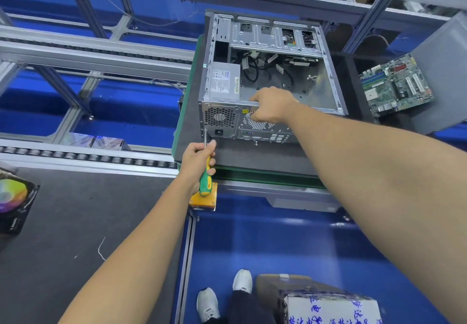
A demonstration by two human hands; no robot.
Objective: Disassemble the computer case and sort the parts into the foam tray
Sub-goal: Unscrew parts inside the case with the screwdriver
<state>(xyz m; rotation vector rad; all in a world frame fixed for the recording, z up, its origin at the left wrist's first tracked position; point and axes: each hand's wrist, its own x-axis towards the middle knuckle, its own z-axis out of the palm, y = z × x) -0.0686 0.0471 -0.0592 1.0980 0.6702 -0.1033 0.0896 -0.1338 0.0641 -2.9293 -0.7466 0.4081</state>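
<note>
left hand [196,159] grips a green-and-yellow screwdriver [206,169] at the open metal computer case [267,78]'s rear corner; right hand [271,105] pinches its perforated back edge.

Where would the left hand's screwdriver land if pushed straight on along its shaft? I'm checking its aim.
Probably the lower left corner of the grey metal computer case's rear panel, where the green-and-yellow-handled screwdriver's tip in the left hand already sits; contact unclear.
</note>
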